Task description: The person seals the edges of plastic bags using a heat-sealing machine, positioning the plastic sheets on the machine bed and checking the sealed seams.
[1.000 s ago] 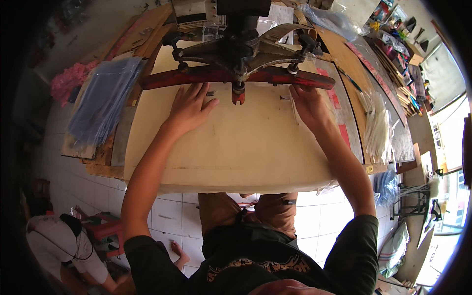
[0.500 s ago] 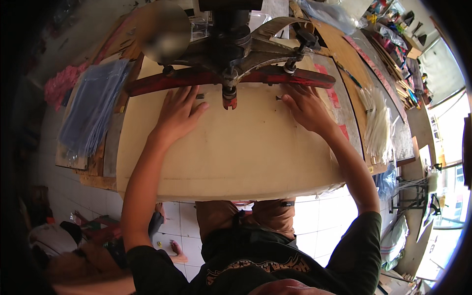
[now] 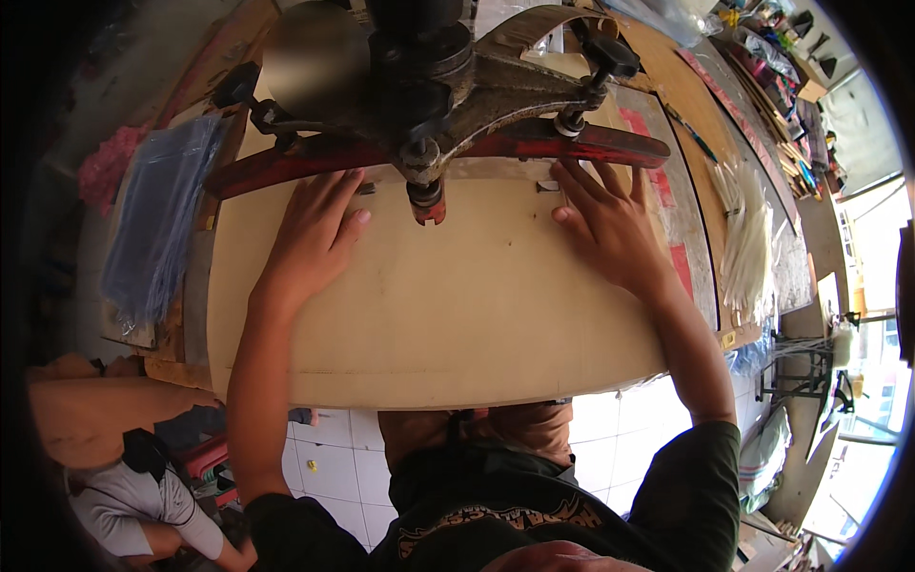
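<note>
A broad cream sheet or board point(image 3: 448, 296) lies flat on the worktable in front of me. My left hand point(image 3: 310, 234) rests on its far left part, fingers stretched forward and thumb apart. My right hand point(image 3: 610, 229) lies on the far right part with its fingers spread. Beside the left fingertips is a small dark metal tab point(image 3: 366, 189), and another tab point(image 3: 547, 187) sits by the right fingers. A red bar point(image 3: 581, 141) on a dark metal bracket point(image 3: 496, 105) stretches above the fingertips, partly hiding the far edge.
Clear plastic sleeves point(image 3: 162, 214) are stacked at left, with pink material point(image 3: 103, 170) behind them. White plastic strips point(image 3: 746, 238) and a pen point(image 3: 691, 132) lie at right. Another person point(image 3: 152, 486) is low at the left. A red-hooked fitting point(image 3: 429, 212) hangs under the bracket.
The view has shifted a little, and the bracket appears larger and nearer. Both hands stay flat on the cream sheet; the right fingers show more spread. More of the other person shows at lower left.
</note>
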`<state>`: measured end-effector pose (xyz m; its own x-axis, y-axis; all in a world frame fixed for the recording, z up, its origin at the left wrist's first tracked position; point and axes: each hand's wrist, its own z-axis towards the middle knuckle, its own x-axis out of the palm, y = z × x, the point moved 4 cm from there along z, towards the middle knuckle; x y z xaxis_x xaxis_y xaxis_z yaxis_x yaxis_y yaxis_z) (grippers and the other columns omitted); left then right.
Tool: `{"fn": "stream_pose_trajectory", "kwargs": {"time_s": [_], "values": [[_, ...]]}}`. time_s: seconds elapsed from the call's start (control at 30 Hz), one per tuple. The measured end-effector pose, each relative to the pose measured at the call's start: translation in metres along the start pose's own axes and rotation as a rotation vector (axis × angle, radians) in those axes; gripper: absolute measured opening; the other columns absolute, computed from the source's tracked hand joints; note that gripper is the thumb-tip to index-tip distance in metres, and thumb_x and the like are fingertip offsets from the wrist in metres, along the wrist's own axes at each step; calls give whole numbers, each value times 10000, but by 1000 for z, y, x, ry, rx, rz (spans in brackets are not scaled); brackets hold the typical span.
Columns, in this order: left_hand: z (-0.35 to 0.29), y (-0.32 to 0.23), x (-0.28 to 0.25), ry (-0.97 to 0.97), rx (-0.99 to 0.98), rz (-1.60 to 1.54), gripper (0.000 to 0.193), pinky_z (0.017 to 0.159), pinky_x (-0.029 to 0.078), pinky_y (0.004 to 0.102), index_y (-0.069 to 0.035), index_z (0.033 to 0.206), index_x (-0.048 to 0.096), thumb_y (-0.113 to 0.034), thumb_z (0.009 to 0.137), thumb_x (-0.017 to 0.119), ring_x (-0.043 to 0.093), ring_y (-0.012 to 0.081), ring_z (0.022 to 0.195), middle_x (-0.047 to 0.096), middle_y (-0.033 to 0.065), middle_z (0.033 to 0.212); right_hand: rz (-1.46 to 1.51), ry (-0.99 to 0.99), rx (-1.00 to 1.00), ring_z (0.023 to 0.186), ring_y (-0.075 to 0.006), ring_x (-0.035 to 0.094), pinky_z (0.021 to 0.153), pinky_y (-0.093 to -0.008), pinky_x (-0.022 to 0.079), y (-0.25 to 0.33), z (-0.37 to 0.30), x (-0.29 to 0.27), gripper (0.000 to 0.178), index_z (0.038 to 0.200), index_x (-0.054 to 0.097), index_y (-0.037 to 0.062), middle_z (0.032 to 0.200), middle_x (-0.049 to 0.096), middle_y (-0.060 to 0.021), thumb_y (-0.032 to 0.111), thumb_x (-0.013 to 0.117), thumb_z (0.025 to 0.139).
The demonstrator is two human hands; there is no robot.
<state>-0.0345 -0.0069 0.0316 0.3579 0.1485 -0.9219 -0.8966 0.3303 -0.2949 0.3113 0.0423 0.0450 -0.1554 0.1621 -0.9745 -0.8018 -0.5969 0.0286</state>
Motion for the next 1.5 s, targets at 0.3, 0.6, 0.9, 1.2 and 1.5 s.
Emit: {"fn": "stream_pose_trajectory", "kwargs": {"time_s": [0.3,0.6,0.9,1.2,1.5], "values": [[0,-3,0,-67,-33,-45,492,1149,365,471,-6,1436,510,-258,1020,589,472,399,1349,534,195,1446,-117,-38,-25,1463,-343,378,1229,-618,74,5,-1,-4,585,1498,499,109,1519,516,-116,478,451,1046],[5,-7,-7,-40,-24,-138,449,1133,380,475,5,1397,537,-230,1018,585,500,401,1316,568,197,1398,-143,22,4,1454,-332,392,1217,-607,167,2,-1,-3,596,1520,468,127,1543,487,-103,470,489,1033],[-3,-2,-5,54,2,80,460,1138,341,506,8,1405,488,-241,1023,551,431,463,1342,510,251,1427,-104,13,-17,1418,-390,431,1181,-569,266,2,-1,-1,618,1517,464,94,1519,510,-137,469,500,1027],[-5,-3,-6,42,36,111,556,1175,310,503,13,1453,464,-342,1031,534,441,399,1351,510,206,1428,-65,42,-14,1397,-418,443,1149,-615,313,0,-2,0,690,1519,440,63,1482,513,-179,522,509,1009],[-6,-1,-6,136,-44,67,495,1164,305,507,-35,1453,467,-267,1022,543,396,449,1366,448,220,1502,-59,35,-45,1357,-415,465,1169,-525,295,4,1,-5,668,1484,466,6,1433,543,-213,475,507,1010]]}}
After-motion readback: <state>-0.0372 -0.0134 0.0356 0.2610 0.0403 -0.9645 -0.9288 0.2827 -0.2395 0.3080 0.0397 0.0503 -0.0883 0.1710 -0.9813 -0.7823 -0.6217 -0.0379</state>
